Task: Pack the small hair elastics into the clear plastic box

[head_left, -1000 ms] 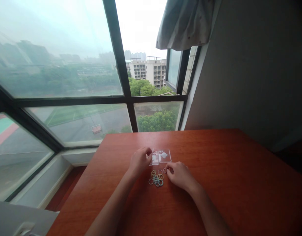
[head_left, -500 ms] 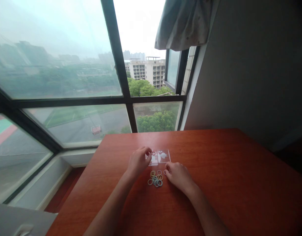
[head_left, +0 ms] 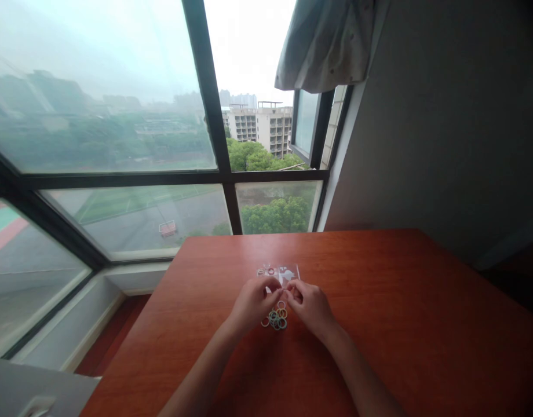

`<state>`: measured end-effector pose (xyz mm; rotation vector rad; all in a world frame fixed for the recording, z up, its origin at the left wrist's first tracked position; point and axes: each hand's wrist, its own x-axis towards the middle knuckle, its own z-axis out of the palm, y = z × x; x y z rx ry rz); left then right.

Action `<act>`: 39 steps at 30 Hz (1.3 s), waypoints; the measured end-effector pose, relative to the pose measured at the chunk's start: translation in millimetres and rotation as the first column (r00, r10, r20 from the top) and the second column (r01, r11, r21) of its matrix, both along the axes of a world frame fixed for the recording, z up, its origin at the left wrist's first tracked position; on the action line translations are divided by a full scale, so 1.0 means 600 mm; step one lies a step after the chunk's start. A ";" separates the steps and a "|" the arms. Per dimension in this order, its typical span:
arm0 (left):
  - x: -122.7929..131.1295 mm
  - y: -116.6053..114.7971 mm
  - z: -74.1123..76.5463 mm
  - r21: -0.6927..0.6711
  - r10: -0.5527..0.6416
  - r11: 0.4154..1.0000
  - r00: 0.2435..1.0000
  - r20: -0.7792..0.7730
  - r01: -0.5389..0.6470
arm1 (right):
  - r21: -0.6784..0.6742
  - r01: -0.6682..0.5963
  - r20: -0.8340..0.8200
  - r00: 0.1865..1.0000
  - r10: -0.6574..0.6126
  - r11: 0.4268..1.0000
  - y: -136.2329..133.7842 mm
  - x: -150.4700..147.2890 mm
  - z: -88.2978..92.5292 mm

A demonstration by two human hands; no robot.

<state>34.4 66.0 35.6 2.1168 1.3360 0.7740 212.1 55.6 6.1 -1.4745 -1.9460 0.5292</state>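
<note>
My left hand [head_left: 256, 301] and my right hand [head_left: 310, 304] meet above the table, thumbs and fingertips pinched together. Between them is a small pink ring [head_left: 284, 291], mostly covered by the fingers. Just below the hands lies a loose pile of small rings [head_left: 278, 318] in green, yellow and pink, some overlapping. Beyond the hands an opened clear plastic box [head_left: 295, 270] rests on the table, its right half bearing a white print. A reddish ring [head_left: 271, 271] and a pale ring [head_left: 260, 271] lie in its left half, whose near part my left hand hides.
The reddish-brown wooden table [head_left: 379, 301] extends widely to both sides. Windows with a dark frame [head_left: 225, 176] stand behind it. A grey curtain [head_left: 325, 49] hangs at the upper right, beside a plain wall [head_left: 427, 127].
My left hand has come back from the box toward me, uncovering a pale ring there. My right hand has lifted the pink ring from beside the pile and moved to meet the left.
</note>
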 end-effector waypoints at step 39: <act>-0.010 0.058 0.003 0.215 0.232 0.960 0.938 -0.259 -0.178 | -0.148 0.038 0.350 0.937 0.017 0.988 -0.008 -0.017 0.005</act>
